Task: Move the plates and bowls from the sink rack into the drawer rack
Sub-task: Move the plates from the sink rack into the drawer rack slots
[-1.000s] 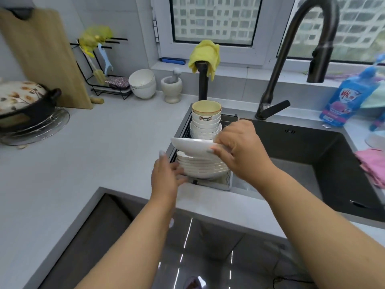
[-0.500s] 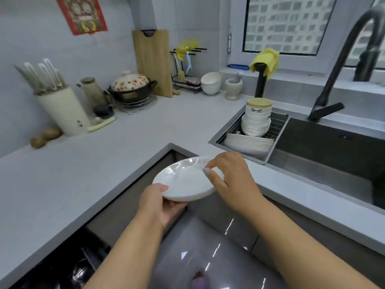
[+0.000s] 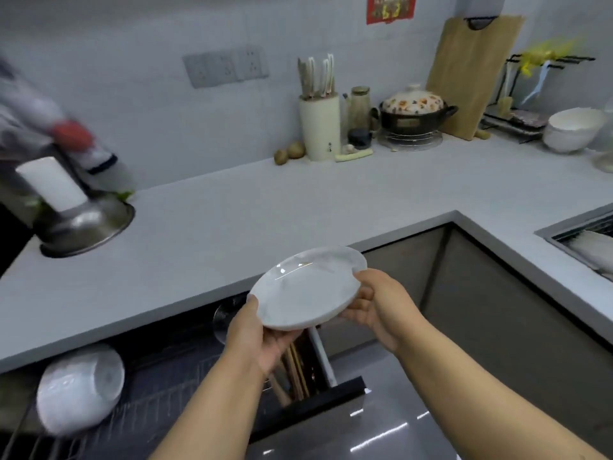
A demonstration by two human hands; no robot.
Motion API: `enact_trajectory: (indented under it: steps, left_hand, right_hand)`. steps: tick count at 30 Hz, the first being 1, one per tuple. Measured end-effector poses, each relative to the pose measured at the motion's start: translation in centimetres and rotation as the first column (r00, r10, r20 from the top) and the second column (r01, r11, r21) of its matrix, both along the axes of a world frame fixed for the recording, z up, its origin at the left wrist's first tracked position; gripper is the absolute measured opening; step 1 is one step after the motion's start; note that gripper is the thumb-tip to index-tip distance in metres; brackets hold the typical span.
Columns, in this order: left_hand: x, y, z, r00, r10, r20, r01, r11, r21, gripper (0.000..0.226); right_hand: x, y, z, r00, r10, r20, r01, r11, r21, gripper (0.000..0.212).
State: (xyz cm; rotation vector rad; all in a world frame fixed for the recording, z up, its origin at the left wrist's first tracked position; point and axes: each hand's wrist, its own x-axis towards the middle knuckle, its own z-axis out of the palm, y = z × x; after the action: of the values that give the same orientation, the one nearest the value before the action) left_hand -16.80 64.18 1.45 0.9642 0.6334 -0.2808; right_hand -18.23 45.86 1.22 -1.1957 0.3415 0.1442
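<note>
A white plate (image 3: 306,287) hangs tilted above the open drawer rack (image 3: 172,376), held between both hands. My left hand (image 3: 262,336) grips its lower left rim from underneath. My right hand (image 3: 378,300) holds the right rim, thumb over the edge and fingers below. A white bowl (image 3: 79,390) lies on its side in the drawer rack at the lower left. The sink rack (image 3: 583,242) shows at the right edge with white plates lying in it.
Chopsticks and utensils (image 3: 295,370) stand in the drawer's right compartment. On the grey counter (image 3: 265,210) are a steel bowl (image 3: 86,227), a knife block (image 3: 320,127), a lidded pot (image 3: 413,111), a cutting board (image 3: 471,71) and stacked white bowls (image 3: 574,129).
The view has swung left from the sink to the open drawer. The plate has travelled with both hands from beside the sink rack to above the drawer rack.
</note>
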Motion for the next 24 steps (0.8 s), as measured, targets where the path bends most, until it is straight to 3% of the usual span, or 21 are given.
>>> enact_trajectory:
  steps: [3, 7, 10, 12, 14, 16, 19, 21, 24]
  left_hand:
    - [-0.3, 6.9, -1.8, 0.999, 0.014, -0.040, -0.012, 0.999, 0.047, 0.032]
    - [-1.0, 17.1, -5.1, 0.995, 0.053, -0.081, -0.022, 0.940, 0.340, 0.033]
    - [-1.5, 25.4, -7.4, 0.982, 0.145, -0.118, -0.075, 0.884, 0.462, 0.038]
    - [-2.1, 30.5, -8.8, 0.978, 0.170, -0.123, -0.074, 0.828, 0.556, 0.026]
    - [-2.7, 35.7, -10.2, 0.982, 0.133, -0.134, 0.008, 0.678, 0.735, 0.022]
    - [-3.3, 39.7, -11.3, 0.977, 0.053, -0.208, 0.160, 0.468, 0.869, 0.023]
    - [-4.0, 43.4, -13.5, 0.952, -0.024, -0.305, 0.302, 0.241, 0.922, 0.029]
    - [-4.3, 45.0, -15.3, 0.925, -0.100, -0.366, 0.377, 0.147, 0.914, 0.034]
    - [-5.3, 45.9, -17.6, 0.860, -0.168, -0.481, 0.497, 0.071, 0.865, 0.040]
  right_hand:
    - [1.5, 6.4, -0.8, 0.999, 0.033, -0.019, -0.034, 0.999, -0.034, 0.027]
    - [3.5, 15.3, -2.6, 0.985, 0.155, -0.074, -0.165, 0.976, -0.144, 0.016]
    - [4.9, 21.9, -5.2, 0.956, 0.238, -0.172, -0.276, 0.927, -0.253, 0.018]
    - [5.7, 26.1, -7.3, 0.930, 0.283, -0.234, -0.348, 0.883, -0.316, 0.021]
    - [6.7, 30.8, -9.3, 0.903, 0.324, -0.283, -0.415, 0.832, -0.369, 0.021]
    - [7.6, 35.1, -10.8, 0.885, 0.337, -0.320, -0.450, 0.793, -0.411, 0.021]
    - [9.2, 40.3, -13.6, 0.858, 0.367, -0.359, -0.501, 0.751, -0.429, 0.042]
    - [10.6, 43.0, -15.7, 0.840, 0.389, -0.379, -0.535, 0.712, -0.455, 0.051]
    - [12.0, 46.5, -16.4, 0.830, 0.391, -0.398, -0.556, 0.642, -0.528, 0.045]
